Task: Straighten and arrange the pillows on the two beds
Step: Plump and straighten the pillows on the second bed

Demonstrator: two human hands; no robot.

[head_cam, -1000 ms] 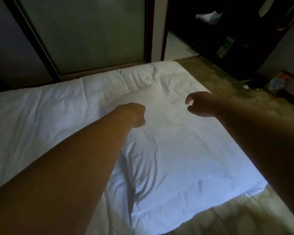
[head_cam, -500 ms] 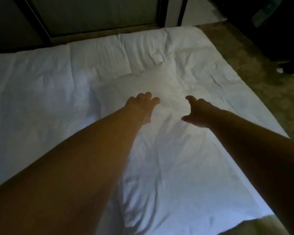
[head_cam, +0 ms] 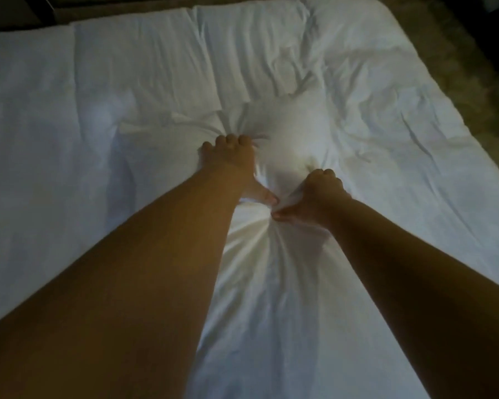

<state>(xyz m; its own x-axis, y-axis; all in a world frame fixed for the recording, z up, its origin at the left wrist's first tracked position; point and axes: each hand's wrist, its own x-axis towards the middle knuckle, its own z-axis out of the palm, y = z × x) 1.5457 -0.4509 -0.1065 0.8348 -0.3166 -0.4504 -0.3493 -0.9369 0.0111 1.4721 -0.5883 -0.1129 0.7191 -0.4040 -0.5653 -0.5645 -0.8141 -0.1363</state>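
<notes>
A white pillow (head_cam: 288, 131) lies on the white bed (head_cam: 84, 110), running from the middle of the view down toward me. Its cover is bunched into tight creases near its far end. My left hand (head_cam: 234, 165) grips a fold of the pillow from the left, fingers curled over the fabric. Just to its right, my right hand (head_cam: 320, 197) pinches the same gathered fabric, thumbs nearly meeting. Both forearms stretch out over the pillow's near part and hide some of it.
A rumpled white duvet covers the bed all around the pillow. Mottled carpet floor (head_cam: 458, 53) runs along the bed's right edge. A dark wall or frame base (head_cam: 98, 7) lines the bed's far side.
Both hands have dropped onto the pillow and closed on its cover, bunching it between them. The view has tilted down and moved closer to the bed.
</notes>
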